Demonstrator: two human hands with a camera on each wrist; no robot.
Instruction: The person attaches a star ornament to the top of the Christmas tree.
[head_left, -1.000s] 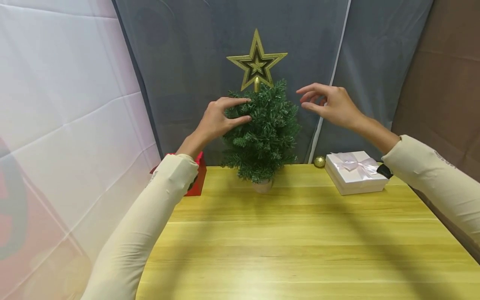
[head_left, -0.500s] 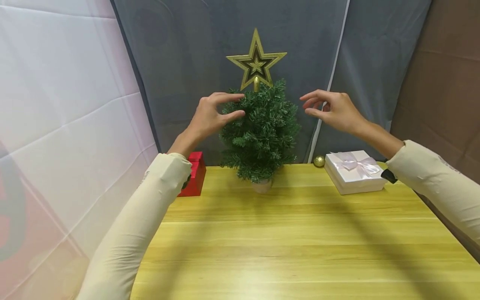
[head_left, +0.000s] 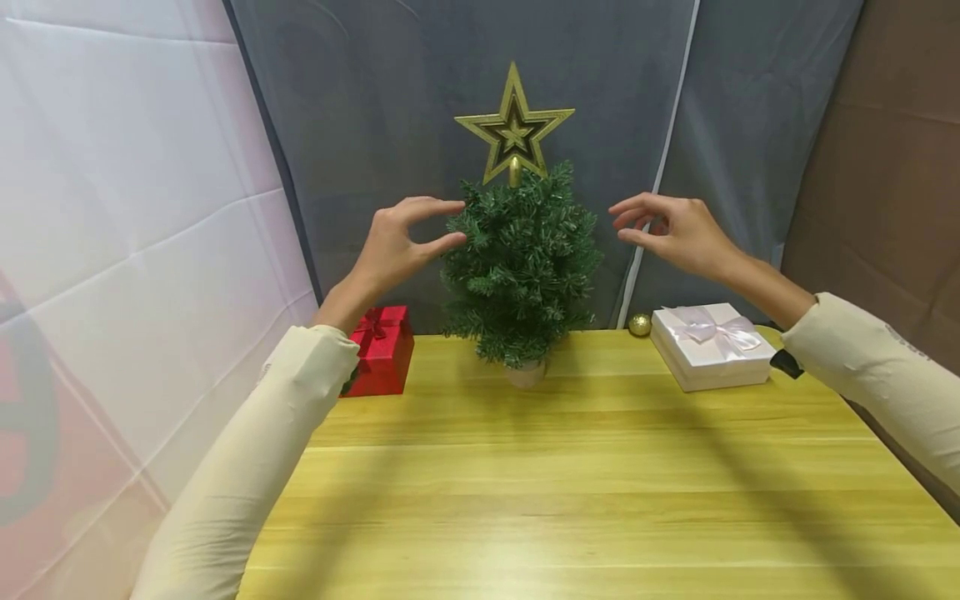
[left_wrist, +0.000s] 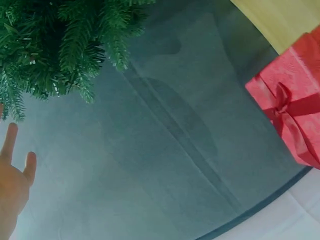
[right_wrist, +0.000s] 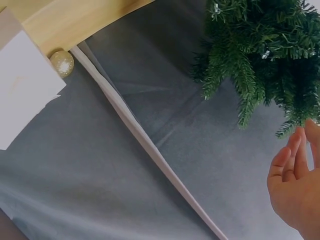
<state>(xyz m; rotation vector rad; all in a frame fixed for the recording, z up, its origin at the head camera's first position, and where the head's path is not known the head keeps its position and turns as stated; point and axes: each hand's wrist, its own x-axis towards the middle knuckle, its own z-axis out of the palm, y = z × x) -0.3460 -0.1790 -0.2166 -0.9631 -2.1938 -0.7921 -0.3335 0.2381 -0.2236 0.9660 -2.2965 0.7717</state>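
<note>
A small green artificial Christmas tree (head_left: 525,258) stands upright in a pale pot (head_left: 527,374) toward the back of the table. On its top sits a gold star tree topper (head_left: 514,127), upright. My left hand (head_left: 401,243) is at the tree's left side, thumb and fingers spread apart with nothing between them, fingertips right at the outer branches. To the right of the tree my right hand (head_left: 682,233) hovers with fingers loosely bent, holding nothing. In the right wrist view the fingers (right_wrist: 295,155) show just beside the branch tips.
A red gift box (head_left: 384,354) with a bow stands at the back left, partly behind the left sleeve. At the back right lie a white gift box (head_left: 712,346) with a ribbon and a gold ball ornament (head_left: 640,325). Grey cloth (head_left: 375,150) hangs behind the wooden table (head_left: 555,492).
My left hand has drawn away from the tree, leftward and a little down. My right hand has shifted slightly right and down. Tree and star stay in place; more of the red box shows.
</note>
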